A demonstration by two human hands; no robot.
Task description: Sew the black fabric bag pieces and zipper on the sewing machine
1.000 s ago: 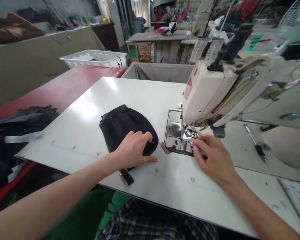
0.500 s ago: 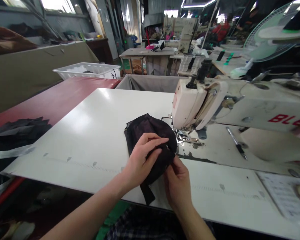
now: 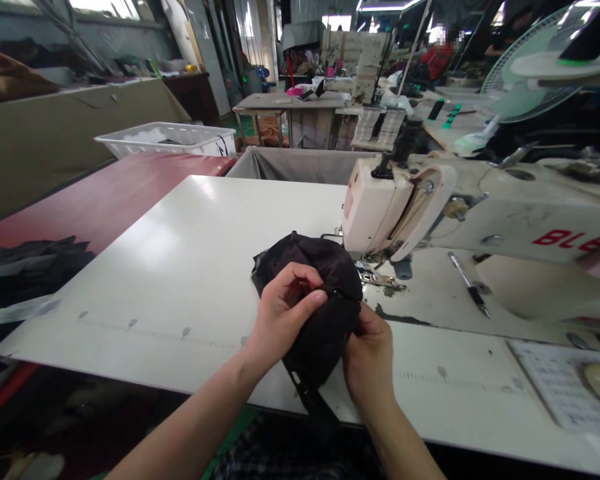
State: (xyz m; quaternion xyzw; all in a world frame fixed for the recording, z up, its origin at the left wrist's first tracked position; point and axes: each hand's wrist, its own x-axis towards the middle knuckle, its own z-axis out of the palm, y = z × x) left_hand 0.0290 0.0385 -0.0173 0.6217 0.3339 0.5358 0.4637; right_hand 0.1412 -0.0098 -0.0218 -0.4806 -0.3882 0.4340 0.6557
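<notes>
A bunched black fabric piece (image 3: 316, 267) with a strap hanging over the table's near edge is lifted just in front of the sewing machine (image 3: 395, 200). My left hand (image 3: 285, 313) grips its upper left side, fingers curled into the cloth. My right hand (image 3: 371, 353) pinches its lower right edge. Both hands hold it over the white table (image 3: 180, 267), just left of the needle area (image 3: 375, 275).
A pile of dark fabric (image 3: 25, 267) lies on the red table at left. A white plastic basket (image 3: 165, 139) stands behind it, and a grey cloth bin (image 3: 300, 163) beyond the table. A pen-like tool (image 3: 467, 283) lies right of the machine. A fan (image 3: 545, 67) stands at top right.
The black fabric lay flat under my left hand while my right hand was at the needle plate. Both hands have since gathered it and now hold it bunched, lifted near the machine.
</notes>
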